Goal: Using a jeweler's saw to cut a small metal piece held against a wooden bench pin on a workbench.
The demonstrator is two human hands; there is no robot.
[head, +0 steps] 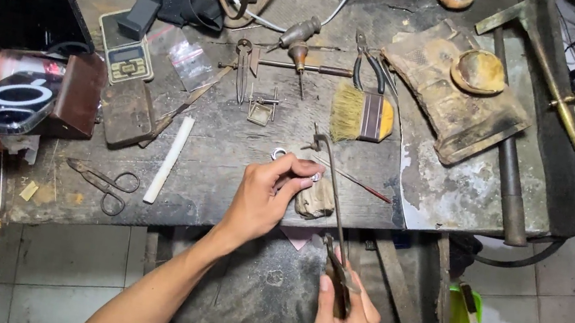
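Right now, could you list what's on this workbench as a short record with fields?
Left hand: left hand pinches a small silver ring against a worn bench peg
Right hand: right hand grips the handle of a jeweller's saw
Near the left hand: scissors, white stick
Farther back: brush, pliers, pocket scale
Surface: dark scarred wooden bench

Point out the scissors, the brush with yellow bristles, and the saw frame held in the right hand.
scissors (108,183), head view, on the pivot where the blades cross.
brush (360,114), head view, on the yellow bristles.
saw frame (336,197), head view, on the long back bar.
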